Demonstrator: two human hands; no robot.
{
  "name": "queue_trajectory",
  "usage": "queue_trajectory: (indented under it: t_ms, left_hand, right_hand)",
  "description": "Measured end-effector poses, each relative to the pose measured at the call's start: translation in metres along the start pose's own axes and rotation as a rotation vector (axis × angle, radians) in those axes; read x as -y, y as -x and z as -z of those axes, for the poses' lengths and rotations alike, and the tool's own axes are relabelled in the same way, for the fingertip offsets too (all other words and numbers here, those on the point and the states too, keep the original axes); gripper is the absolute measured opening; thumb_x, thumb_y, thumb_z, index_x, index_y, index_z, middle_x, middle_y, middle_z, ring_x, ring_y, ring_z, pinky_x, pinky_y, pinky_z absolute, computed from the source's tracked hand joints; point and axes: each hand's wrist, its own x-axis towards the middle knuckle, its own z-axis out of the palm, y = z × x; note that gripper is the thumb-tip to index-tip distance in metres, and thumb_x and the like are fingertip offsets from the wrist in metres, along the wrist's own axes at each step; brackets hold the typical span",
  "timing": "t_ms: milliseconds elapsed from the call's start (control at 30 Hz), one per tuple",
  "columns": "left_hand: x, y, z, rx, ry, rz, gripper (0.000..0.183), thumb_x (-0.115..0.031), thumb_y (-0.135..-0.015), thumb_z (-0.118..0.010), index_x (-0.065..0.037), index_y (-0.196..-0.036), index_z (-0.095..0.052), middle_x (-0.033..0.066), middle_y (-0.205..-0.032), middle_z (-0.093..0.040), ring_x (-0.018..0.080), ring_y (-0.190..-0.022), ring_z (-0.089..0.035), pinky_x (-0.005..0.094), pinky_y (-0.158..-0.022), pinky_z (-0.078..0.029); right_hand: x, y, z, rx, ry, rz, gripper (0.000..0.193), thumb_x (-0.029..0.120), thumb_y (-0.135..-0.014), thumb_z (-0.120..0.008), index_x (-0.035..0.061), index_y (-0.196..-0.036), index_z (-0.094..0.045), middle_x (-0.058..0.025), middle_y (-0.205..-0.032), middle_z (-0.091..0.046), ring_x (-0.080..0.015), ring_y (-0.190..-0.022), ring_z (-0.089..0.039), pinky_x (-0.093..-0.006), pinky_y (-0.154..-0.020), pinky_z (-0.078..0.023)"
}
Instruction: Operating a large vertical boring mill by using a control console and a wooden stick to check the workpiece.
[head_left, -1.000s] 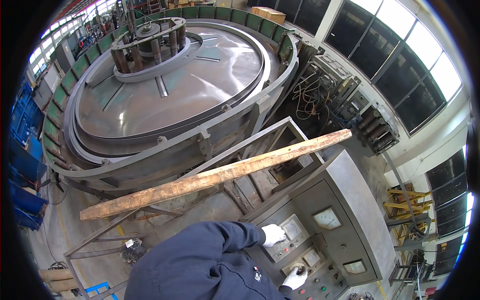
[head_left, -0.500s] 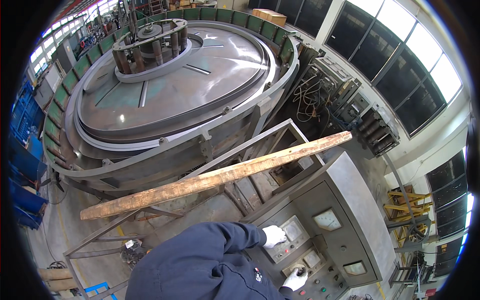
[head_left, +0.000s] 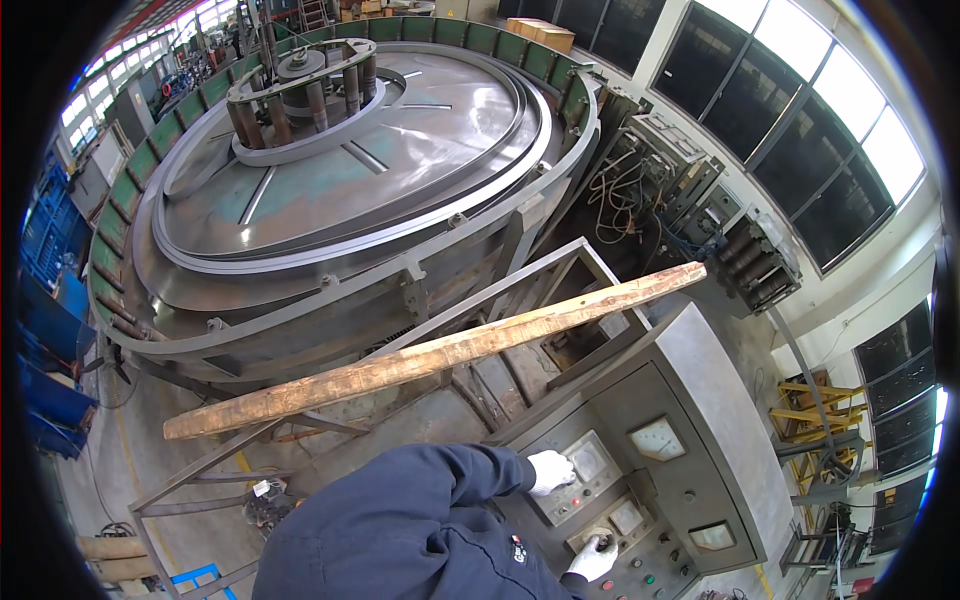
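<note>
While the slotted disc is turning, apparently powered, left hand and right hand are staying at the console, grips impossible to tell.

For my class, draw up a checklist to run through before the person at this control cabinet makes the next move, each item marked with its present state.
1. Left hand gloved and at the controls: ok, in white, beside the upper meter.
2. Right hand gloved and at the controls: ok, in white, near the lower meter.
3. Slotted round table at rest: not ok, its slots have shifted since the earlier pictures.
4. Wooden beam outside the ring wall: ok, it appears to lie across the metal railing.
5. Large cabinet meter reading: cannot tell, the needle is too small.
</note>
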Motion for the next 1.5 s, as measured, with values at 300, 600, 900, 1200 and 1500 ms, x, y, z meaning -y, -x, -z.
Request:
queue_trajectory:
  t_ms: [300,600,900,1200,1500]
  left_hand:
    - [0.004,-0.001,-0.009,-0.018,-0.005,-0.013,0.016,-0.017,-0.091,-0.069,-0.01,-0.104,-0.076,0.0153,-0.097,-0.071,0.0366,-0.093,-0.072,0.0501,-0.08,-0.058]
    - [0.004,-0.002,-0.005,0.012,-0.023,-0.006,0.015,-0.018,-0.094,-0.068,-0.01,-0.104,-0.076,0.0157,-0.096,-0.071,0.0364,-0.094,-0.072,0.0504,-0.08,-0.058]
    - [0.002,-0.002,-0.003,0.026,-0.027,-0.005,0.015,-0.019,-0.096,-0.066,-0.009,-0.103,-0.076,0.0163,-0.098,-0.071,0.0371,-0.094,-0.072,0.0506,-0.081,-0.058]
    - [-0.003,-0.004,0.0,0.04,-0.037,0.006,0.015,-0.017,-0.095,-0.067,-0.01,-0.105,-0.076,0.0164,-0.099,-0.071,0.0372,-0.094,-0.072,0.0503,-0.081,-0.058]
    - [0.004,0.006,-0.002,0.024,-0.022,0.012,0.021,-0.017,-0.089,-0.07,-0.009,-0.107,-0.077,0.0165,-0.099,-0.073,0.0367,-0.097,-0.073,0.05,-0.084,-0.058]
  right_hand:
    - [0.008,0.002,0.004,0.027,-0.053,-0.047,0.04,0.012,-0.094,-0.075,-0.0067,-0.13,-0.071,-0.0227,-0.119,-0.074,-0.0368,-0.11,-0.071,-0.0441,-0.101,-0.055]
    - [0.015,0.001,0.005,0.009,0.001,-0.064,0.042,0.011,-0.094,-0.076,-0.0056,-0.133,-0.071,-0.021,-0.118,-0.073,-0.0362,-0.109,-0.072,-0.0438,-0.099,-0.056]
    - [0.016,0.002,0.007,0.015,-0.036,-0.087,0.042,0.01,-0.095,-0.076,-0.0057,-0.134,-0.071,-0.0212,-0.119,-0.073,-0.0364,-0.11,-0.071,-0.0438,-0.1,-0.055]
    - [0.009,0.0,0.007,0.021,-0.03,-0.079,0.042,0.011,-0.095,-0.077,-0.005,-0.133,-0.071,-0.0207,-0.12,-0.072,-0.036,-0.111,-0.071,-0.0439,-0.101,-0.055]
    - [0.019,0.009,0.005,-0.001,-0.044,-0.074,0.039,0.015,-0.093,-0.08,-0.0041,-0.127,-0.073,-0.021,-0.117,-0.075,-0.0366,-0.11,-0.073,-0.044,-0.1,-0.056]
